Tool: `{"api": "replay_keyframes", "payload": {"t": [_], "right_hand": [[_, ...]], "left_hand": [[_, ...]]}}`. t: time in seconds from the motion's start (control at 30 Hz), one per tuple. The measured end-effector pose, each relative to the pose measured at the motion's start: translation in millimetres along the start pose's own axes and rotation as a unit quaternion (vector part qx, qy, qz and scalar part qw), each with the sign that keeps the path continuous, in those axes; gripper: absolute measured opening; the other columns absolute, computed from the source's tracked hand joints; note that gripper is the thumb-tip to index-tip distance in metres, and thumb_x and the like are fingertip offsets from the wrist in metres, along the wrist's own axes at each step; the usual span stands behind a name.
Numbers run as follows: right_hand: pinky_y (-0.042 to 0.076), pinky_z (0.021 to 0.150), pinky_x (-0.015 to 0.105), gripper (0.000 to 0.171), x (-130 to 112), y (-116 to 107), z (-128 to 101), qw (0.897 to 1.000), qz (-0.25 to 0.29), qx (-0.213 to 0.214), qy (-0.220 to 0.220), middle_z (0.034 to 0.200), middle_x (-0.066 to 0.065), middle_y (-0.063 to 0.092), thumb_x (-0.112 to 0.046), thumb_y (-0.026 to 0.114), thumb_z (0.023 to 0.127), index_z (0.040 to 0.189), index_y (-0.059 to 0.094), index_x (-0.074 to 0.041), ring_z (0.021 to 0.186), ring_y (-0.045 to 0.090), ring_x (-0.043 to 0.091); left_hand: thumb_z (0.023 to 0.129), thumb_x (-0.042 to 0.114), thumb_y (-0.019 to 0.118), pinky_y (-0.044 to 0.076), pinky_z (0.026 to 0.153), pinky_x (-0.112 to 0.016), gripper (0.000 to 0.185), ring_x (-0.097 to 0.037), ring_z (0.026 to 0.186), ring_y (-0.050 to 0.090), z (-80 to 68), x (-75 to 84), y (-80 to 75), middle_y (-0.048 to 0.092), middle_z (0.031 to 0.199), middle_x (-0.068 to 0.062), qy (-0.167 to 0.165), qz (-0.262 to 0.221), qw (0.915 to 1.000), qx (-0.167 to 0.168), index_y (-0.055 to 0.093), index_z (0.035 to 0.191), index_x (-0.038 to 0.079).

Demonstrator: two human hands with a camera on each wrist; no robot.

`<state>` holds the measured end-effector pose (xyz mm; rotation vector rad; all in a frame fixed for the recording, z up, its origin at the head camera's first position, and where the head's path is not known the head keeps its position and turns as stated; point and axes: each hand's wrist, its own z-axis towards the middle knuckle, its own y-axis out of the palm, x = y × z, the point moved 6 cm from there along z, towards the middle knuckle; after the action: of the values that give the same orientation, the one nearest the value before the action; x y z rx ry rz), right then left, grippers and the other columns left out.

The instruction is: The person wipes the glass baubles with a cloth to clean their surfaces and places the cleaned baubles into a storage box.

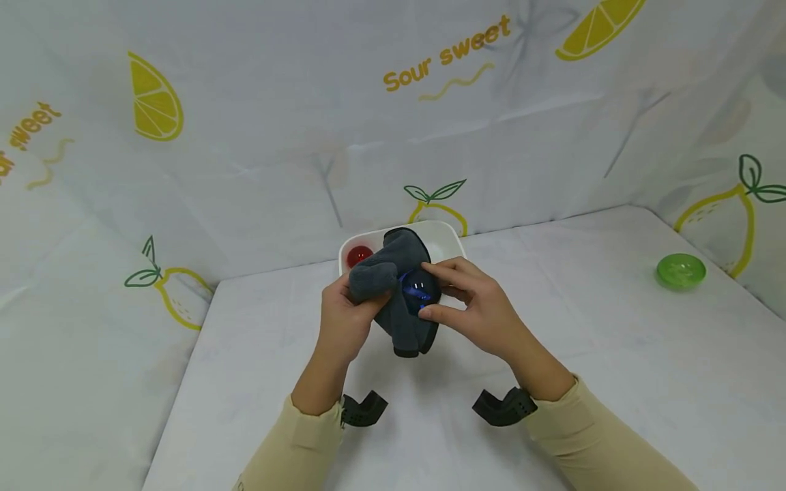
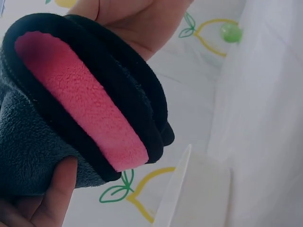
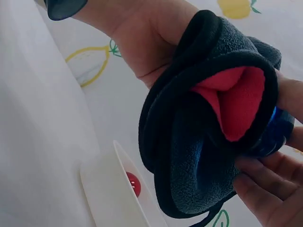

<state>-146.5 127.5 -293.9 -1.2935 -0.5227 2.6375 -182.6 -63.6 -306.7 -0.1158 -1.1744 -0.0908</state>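
My left hand (image 1: 344, 317) grips a dark grey cloth (image 1: 399, 300) with a pink inner side (image 2: 80, 101) and black edging. It holds the cloth against a small shiny blue bowl (image 1: 419, 289). My right hand (image 1: 475, 307) pinches that blue bowl between thumb and fingers. Both hands are raised just in front of a white tray (image 1: 445, 239). In the right wrist view the cloth (image 3: 208, 123) wraps most of the blue bowl (image 3: 277, 135), and only its edge shows.
A red bowl (image 1: 359, 256) lies in the white tray's left part, also seen as a red bowl (image 3: 133, 183) from the right wrist. A green bowl (image 1: 680, 270) sits far right on the lemon-print tablecloth (image 1: 614, 354), which also drapes the walls.
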Motion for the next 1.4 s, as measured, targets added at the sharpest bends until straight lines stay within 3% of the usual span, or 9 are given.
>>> {"api": "replay_keyframes", "payload": {"t": [0.13,0.3,0.5,0.67,0.87,1.1,1.4], "right_hand": [[0.052,0.094,0.023,0.063,0,1,-1,0.999,0.019,0.030,0.018,0.117,0.006,0.062,-0.003,0.084,0.074,0.133,0.060,-0.005,0.108,0.062,0.014],[0.053,0.092,0.023,0.060,-2,3,-3,0.997,0.020,0.070,0.001,0.114,0.007,0.063,-0.001,0.086,0.071,0.126,0.064,-0.005,0.105,0.063,0.015],[0.054,0.089,0.022,0.054,1,8,-8,0.994,0.025,0.105,0.012,0.107,0.007,0.063,-0.002,0.084,0.073,0.124,0.066,-0.003,0.099,0.064,0.013],[0.053,0.092,0.022,0.056,2,11,-7,0.997,0.009,0.072,0.015,0.107,0.008,0.060,-0.003,0.079,0.081,0.133,0.060,-0.005,0.102,0.065,0.016],[0.054,0.093,0.027,0.064,-1,10,-3,1.000,-0.008,0.020,-0.010,0.108,0.008,0.058,0.002,0.079,0.078,0.138,0.055,-0.002,0.102,0.064,0.019],[0.056,0.089,0.027,0.059,7,8,-2,0.998,-0.017,0.013,0.052,0.103,0.005,0.061,-0.007,0.081,0.080,0.135,0.060,-0.008,0.098,0.066,0.016],[0.055,0.082,0.020,0.048,22,4,-2,0.989,0.001,0.028,0.144,0.103,0.006,0.067,-0.018,0.077,0.086,0.131,0.063,-0.012,0.093,0.065,0.017]], "left_hand": [[0.083,0.000,0.073,0.059,0.083,-0.036,0.031,-0.022,0.100,0.065,-0.6,-1.7,2.2,0.069,0.111,-0.017,-0.015,0.016,0.9995,-0.021,0.068,0.114,-0.002],[0.083,0.000,0.074,0.058,0.087,-0.040,0.039,-0.026,0.105,0.063,-1.0,-0.4,5.3,0.066,0.118,-0.017,-0.032,0.004,0.9980,-0.054,0.064,0.121,-0.001],[0.082,-0.001,0.075,0.057,0.088,-0.040,0.041,-0.026,0.106,0.062,-0.7,0.6,6.6,0.065,0.119,-0.015,-0.024,-0.010,0.9968,-0.076,0.064,0.122,0.001],[0.082,0.001,0.077,0.058,0.086,-0.039,0.038,-0.025,0.104,0.065,-1.0,1.8,4.5,0.068,0.115,-0.016,-0.012,0.001,0.9992,-0.039,0.066,0.118,-0.001],[0.083,0.000,0.074,0.058,0.085,-0.037,0.032,-0.023,0.099,0.067,-1.3,2.1,0.1,0.070,0.109,-0.018,-0.019,-0.002,0.9996,0.021,0.067,0.114,-0.003],[0.085,0.001,0.073,0.059,0.081,-0.035,0.026,-0.021,0.092,0.069,0.2,2.1,-2.5,0.072,0.103,-0.018,-0.005,0.019,0.9995,0.026,0.069,0.110,-0.003],[0.085,0.002,0.074,0.058,0.086,-0.040,0.034,-0.025,0.104,0.066,-1.4,8.3,6.1,0.069,0.114,-0.013,0.032,0.045,0.9970,-0.054,0.067,0.118,0.003]]}}
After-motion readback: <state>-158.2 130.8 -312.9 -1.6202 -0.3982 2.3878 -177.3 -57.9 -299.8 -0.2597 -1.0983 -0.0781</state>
